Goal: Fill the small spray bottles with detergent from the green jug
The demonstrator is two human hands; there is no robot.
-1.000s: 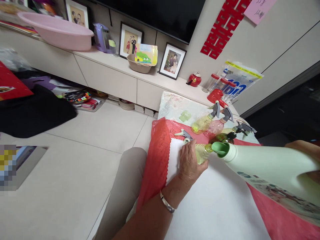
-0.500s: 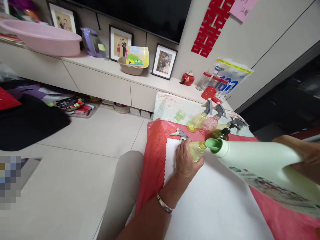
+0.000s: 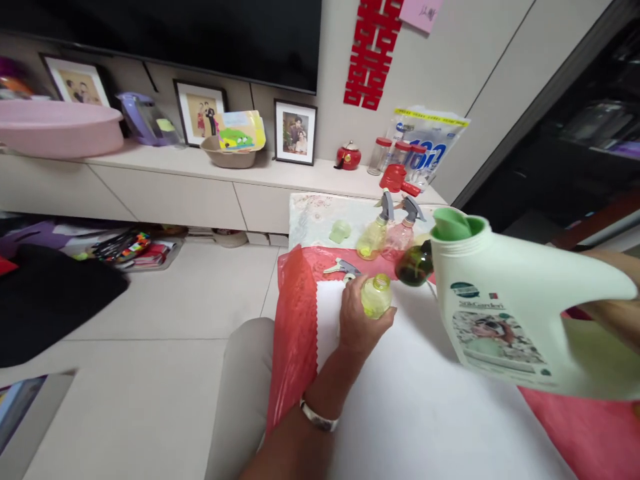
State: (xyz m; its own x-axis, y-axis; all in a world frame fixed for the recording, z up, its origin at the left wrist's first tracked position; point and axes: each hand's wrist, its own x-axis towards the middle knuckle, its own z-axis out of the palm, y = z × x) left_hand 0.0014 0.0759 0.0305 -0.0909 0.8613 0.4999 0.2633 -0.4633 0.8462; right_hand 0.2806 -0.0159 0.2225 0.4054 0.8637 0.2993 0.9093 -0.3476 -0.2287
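Observation:
My left hand (image 3: pixel 361 319) is wrapped around a small yellow see-through bottle (image 3: pixel 376 297) with an open neck, standing upright over the white sheet. My right hand (image 3: pixel 607 283), partly cut off by the right edge, grips the handle of a big pale green detergent jug (image 3: pixel 505 313). The jug's open mouth with its green spout is raised, apart from the little bottle. Just beyond my left hand lies a loose grey spray head (image 3: pixel 341 268). A dark green bottle (image 3: pixel 414 265) stands behind, partly hidden by the jug.
A yellow spray bottle (image 3: pixel 373 237) and a pink spray bottle (image 3: pixel 399 239) stand at the table's far part, near a light green cap (image 3: pixel 340 231). Red plastic (image 3: pixel 290 340) covers the table's left edge. Behind is a low cabinet (image 3: pixel 190 193) with picture frames and a pink basin (image 3: pixel 60 127).
The jug has tipped back more upright, its mouth lifting away from the small bottle's neck. The yellow bottle now stands straighter in my left hand. The view has turned slightly right.

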